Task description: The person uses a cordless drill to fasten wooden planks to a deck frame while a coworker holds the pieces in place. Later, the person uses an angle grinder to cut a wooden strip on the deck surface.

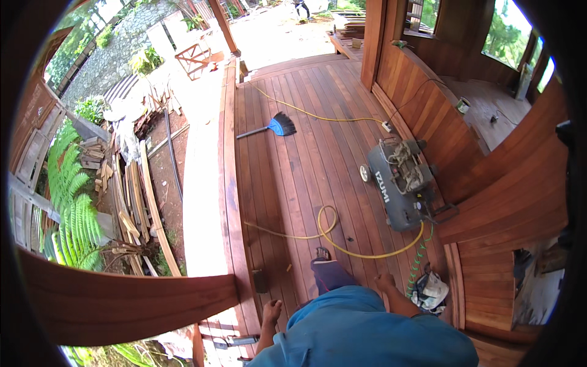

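Note:
My left hand (272, 311) hangs low beside my body, near the deck's left edge. Its fingers are curled in, and nothing shows in them. On the other side, my right hand (385, 282) hangs at my side over the boards, also loosely closed with no object visible in it. Neither hand touches anything. Ahead of my right hand a yellow hose (367, 256) loops across the wooden deck (318, 177). It runs to a dark air compressor (397, 180) on wheels at the right. A green coiled hose (416, 264) hangs down from the compressor.
A blue broom head (282, 125) with its handle lies on the deck ahead. A yellow cord (318, 116) crosses to a white socket block (386, 126). White and dark bags (430, 290) lie right. A curved wooden rail (134, 300) stands left, with timber (156, 208) piled beyond.

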A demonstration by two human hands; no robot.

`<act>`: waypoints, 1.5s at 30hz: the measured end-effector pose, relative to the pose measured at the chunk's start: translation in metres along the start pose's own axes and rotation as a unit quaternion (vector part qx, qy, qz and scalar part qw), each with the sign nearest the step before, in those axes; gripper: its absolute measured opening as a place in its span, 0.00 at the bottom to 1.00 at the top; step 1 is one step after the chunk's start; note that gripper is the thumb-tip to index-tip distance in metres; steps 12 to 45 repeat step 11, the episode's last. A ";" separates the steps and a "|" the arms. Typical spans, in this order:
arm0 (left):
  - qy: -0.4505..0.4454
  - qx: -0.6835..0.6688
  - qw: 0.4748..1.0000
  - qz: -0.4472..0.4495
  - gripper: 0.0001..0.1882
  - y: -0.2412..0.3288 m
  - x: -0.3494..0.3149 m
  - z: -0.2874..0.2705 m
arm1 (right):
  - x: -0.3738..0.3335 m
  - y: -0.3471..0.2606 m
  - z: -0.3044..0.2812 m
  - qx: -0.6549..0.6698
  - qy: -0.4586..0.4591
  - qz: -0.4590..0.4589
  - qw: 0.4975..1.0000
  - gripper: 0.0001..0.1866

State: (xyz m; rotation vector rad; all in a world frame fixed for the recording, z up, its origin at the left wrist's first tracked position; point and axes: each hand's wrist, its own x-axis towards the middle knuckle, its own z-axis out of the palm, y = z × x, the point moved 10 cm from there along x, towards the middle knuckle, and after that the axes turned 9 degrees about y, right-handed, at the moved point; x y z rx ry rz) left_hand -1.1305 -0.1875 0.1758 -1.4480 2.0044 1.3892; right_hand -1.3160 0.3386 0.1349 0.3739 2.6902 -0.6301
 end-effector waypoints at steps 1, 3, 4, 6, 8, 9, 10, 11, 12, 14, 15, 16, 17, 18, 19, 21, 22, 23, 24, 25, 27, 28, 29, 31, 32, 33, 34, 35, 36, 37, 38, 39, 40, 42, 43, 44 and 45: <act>-0.013 0.048 0.997 -0.058 0.25 -0.007 0.021 -0.013 | 0.025 -0.020 -0.016 -0.013 0.000 0.014 1.000 0.18; -0.014 -0.108 0.990 -0.088 0.24 0.000 0.052 -0.035 | 0.093 -0.085 -0.041 0.100 -0.090 0.020 0.991 0.16; -0.016 -0.187 0.976 -0.114 0.24 0.005 0.068 -0.037 | 0.131 -0.118 -0.057 0.136 -0.082 0.052 0.986 0.15; -0.036 -0.282 0.956 -0.079 0.23 0.031 0.103 -0.047 | 0.207 -0.192 -0.079 0.247 -0.080 0.078 0.963 0.14; -0.017 -0.204 0.978 -0.036 0.30 0.056 0.139 -0.056 | 0.282 -0.266 -0.093 0.293 -0.076 0.049 0.952 0.15; 0.026 -0.098 0.995 -0.004 0.32 0.070 0.156 -0.062 | 0.316 -0.299 -0.098 0.273 -0.068 0.024 0.959 0.16; 0.069 0.008 0.997 0.029 0.35 0.088 0.173 -0.064 | 0.342 -0.333 -0.105 0.236 -0.041 -0.037 0.970 0.16; 0.069 0.003 0.997 0.028 0.35 0.109 0.197 -0.057 | 0.372 -0.371 -0.111 0.195 -0.018 -0.091 0.976 0.17; 0.069 0.003 0.997 0.028 0.35 0.109 0.197 -0.057 | 0.372 -0.371 -0.111 0.195 -0.018 -0.091 0.976 0.17; 0.069 0.003 0.997 0.028 0.35 0.109 0.197 -0.057 | 0.372 -0.371 -0.111 0.195 -0.018 -0.091 0.976 0.17; 0.069 0.003 0.997 0.028 0.35 0.109 0.197 -0.057 | 0.372 -0.371 -0.111 0.195 -0.018 -0.091 0.976 0.17; 0.069 0.003 0.997 0.028 0.35 0.109 0.197 -0.057 | 0.372 -0.371 -0.111 0.195 -0.018 -0.091 0.976 0.17; 0.069 0.003 0.997 0.028 0.35 0.109 0.197 -0.057 | 0.372 -0.371 -0.111 0.195 -0.018 -0.091 0.976 0.17; 0.069 0.003 0.997 0.028 0.35 0.109 0.197 -0.057 | 0.372 -0.371 -0.111 0.195 -0.018 -0.091 0.976 0.17; 0.069 0.003 0.997 0.028 0.35 0.109 0.197 -0.057 | 0.372 -0.371 -0.111 0.195 -0.018 -0.091 0.976 0.17; 0.069 0.003 0.997 0.028 0.35 0.109 0.197 -0.057 | 0.372 -0.371 -0.111 0.195 -0.018 -0.091 0.976 0.17; 0.069 0.003 0.997 0.028 0.35 0.109 0.197 -0.057 | 0.372 -0.371 -0.111 0.195 -0.018 -0.091 0.976 0.17; 0.069 0.003 0.997 0.028 0.35 0.109 0.197 -0.057 | 0.372 -0.371 -0.111 0.195 -0.018 -0.091 0.976 0.17; 0.069 0.003 0.997 0.028 0.35 0.109 0.197 -0.057 | 0.372 -0.371 -0.111 0.195 -0.018 -0.091 0.976 0.17; 0.069 0.003 0.997 0.028 0.35 0.109 0.197 -0.057 | 0.372 -0.371 -0.111 0.195 -0.018 -0.091 0.976 0.17; 0.069 0.003 0.997 0.028 0.35 0.109 0.197 -0.057 | 0.372 -0.371 -0.111 0.195 -0.018 -0.091 0.976 0.17; 0.069 0.003 0.997 0.028 0.35 0.109 0.197 -0.057 | 0.372 -0.371 -0.111 0.195 -0.018 -0.091 0.976 0.17; 0.069 0.003 0.997 0.028 0.35 0.109 0.197 -0.057 | 0.372 -0.371 -0.111 0.195 -0.018 -0.091 0.976 0.17; 0.069 0.003 0.997 0.028 0.35 0.109 0.197 -0.057 | 0.372 -0.371 -0.111 0.195 -0.018 -0.091 0.976 0.17; 0.069 0.003 0.997 0.028 0.35 0.109 0.197 -0.057 | 0.372 -0.371 -0.111 0.195 -0.018 -0.091 0.976 0.17; 0.069 0.003 0.997 0.028 0.35 0.109 0.197 -0.057 | 0.372 -0.371 -0.111 0.195 -0.018 -0.091 0.976 0.17; 0.069 0.003 0.997 0.028 0.35 0.109 0.197 -0.057 | 0.372 -0.371 -0.111 0.195 -0.018 -0.091 0.976 0.17; 0.069 0.003 0.997 0.028 0.35 0.109 0.197 -0.057 | 0.372 -0.371 -0.111 0.195 -0.018 -0.091 0.976 0.17; 0.069 0.003 0.997 0.028 0.35 0.109 0.197 -0.057 | 0.372 -0.371 -0.111 0.195 -0.018 -0.091 0.976 0.17; 0.069 0.003 0.997 0.028 0.35 0.109 0.197 -0.057 | 0.372 -0.371 -0.111 0.195 -0.018 -0.091 0.976 0.17; 0.069 0.003 0.997 0.028 0.35 0.109 0.197 -0.057 | 0.372 -0.371 -0.111 0.195 -0.018 -0.091 0.976 0.17; 0.069 0.003 0.997 0.028 0.35 0.109 0.197 -0.057 | 0.372 -0.371 -0.111 0.195 -0.018 -0.091 0.976 0.17; 0.069 0.003 0.997 0.028 0.35 0.109 0.197 -0.057 | 0.372 -0.371 -0.111 0.195 -0.018 -0.091 0.976 0.17; 0.069 0.003 0.997 0.028 0.35 0.109 0.197 -0.057 | 0.372 -0.371 -0.111 0.195 -0.018 -0.091 0.976 0.17; 0.069 0.003 0.997 0.028 0.35 0.109 0.197 -0.057 | 0.372 -0.371 -0.111 0.195 -0.018 -0.091 0.976 0.17; 0.069 0.003 0.997 0.028 0.35 0.109 0.197 -0.057 | 0.372 -0.371 -0.111 0.195 -0.018 -0.091 0.976 0.17; 0.069 0.003 0.997 0.028 0.35 0.109 0.197 -0.057 | 0.372 -0.371 -0.111 0.195 -0.018 -0.091 0.976 0.17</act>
